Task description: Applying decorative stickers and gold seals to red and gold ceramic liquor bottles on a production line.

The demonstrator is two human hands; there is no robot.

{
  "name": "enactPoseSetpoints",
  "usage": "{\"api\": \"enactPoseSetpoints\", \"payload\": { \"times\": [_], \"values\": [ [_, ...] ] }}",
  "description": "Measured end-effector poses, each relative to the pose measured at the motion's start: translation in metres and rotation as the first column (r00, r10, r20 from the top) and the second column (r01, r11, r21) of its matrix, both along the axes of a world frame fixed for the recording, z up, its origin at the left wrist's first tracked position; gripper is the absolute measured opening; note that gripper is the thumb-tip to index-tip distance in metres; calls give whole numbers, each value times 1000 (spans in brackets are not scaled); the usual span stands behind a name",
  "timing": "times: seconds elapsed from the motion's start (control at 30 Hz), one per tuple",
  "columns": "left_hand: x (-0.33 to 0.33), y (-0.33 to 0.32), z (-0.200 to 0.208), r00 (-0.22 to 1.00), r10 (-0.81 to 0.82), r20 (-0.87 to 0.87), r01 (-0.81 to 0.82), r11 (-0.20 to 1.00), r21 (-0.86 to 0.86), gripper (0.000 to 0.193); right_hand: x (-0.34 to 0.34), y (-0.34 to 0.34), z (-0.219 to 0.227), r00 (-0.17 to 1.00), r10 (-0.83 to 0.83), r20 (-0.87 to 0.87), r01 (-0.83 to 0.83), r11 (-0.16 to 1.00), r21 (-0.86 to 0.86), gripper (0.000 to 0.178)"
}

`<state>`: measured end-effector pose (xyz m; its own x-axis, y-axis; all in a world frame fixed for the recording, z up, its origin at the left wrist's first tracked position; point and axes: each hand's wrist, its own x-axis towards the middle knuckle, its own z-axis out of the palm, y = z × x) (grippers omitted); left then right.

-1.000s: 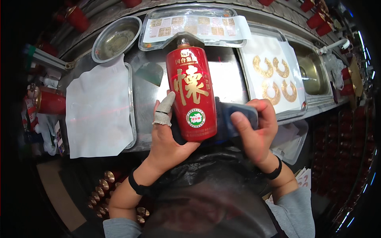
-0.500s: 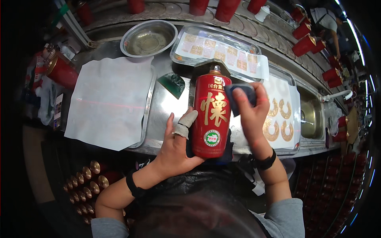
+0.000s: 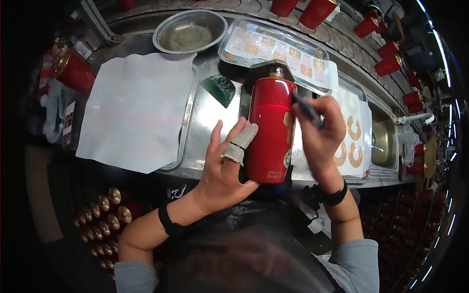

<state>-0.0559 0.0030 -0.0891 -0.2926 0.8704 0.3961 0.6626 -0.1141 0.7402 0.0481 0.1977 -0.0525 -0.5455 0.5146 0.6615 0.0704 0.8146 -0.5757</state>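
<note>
A glossy red bottle (image 3: 269,132) lies in front of me, neck away, its gold lettering turned to the right edge. My left hand (image 3: 222,166) steadies it, thumb at the base and fingers along the left side; one finger wears a cloth cover. In my right hand (image 3: 322,129) is a dark grey-blue flat pad (image 3: 309,111), seen nearly edge-on against the bottle's upper right side; I cannot make out its material. Behind the bottle's neck stands a dark angular holder (image 3: 255,72). A green, half-round scraper-like piece (image 3: 220,90) rests on the metal worktop left of the bottle.
White paper (image 3: 137,112) covers a tray at left. Behind are a metal bowl (image 3: 167,48) of liquid and a tray (image 3: 225,54) of gold-patterned labels. Horseshoe-shaped gold labels (image 3: 355,155) lie at right, before a sink (image 3: 383,141). Red bottles (image 3: 318,12) stand on the conveyor (image 3: 254,14).
The bottle has rolled to the right about its length, taking its lettering to the right edge. My right hand has tipped the pad edge-on against the bottle's side.
</note>
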Motion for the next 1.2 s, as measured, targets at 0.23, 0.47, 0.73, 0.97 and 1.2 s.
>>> {"api": "enactPoseSetpoints", "payload": {
  "times": [0.23,0.47,0.73,0.97,1.2],
  "values": [
    [-2,-1,-4,998,50,-44,-50,999,10,96,60,-68,19,914,399,71,-375,900,-224,33],
    [2,-1,-5,999,46,-7,-46,998,-32,94,72,-93,4,931,346,115,-353,934,57,35],
    [5,-1,-13,998,62,3,-62,998,-25,93,68,-98,5,921,315,231,-377,873,311,31],
    [4,-1,-11,999,36,38,-32,995,-92,95,66,-97,2,923,335,189,-379,876,299,22],
    [5,5,2,998,20,-53,-25,996,-82,108,82,-75,6,904,397,156,-413,907,82,27]
  ]
}}
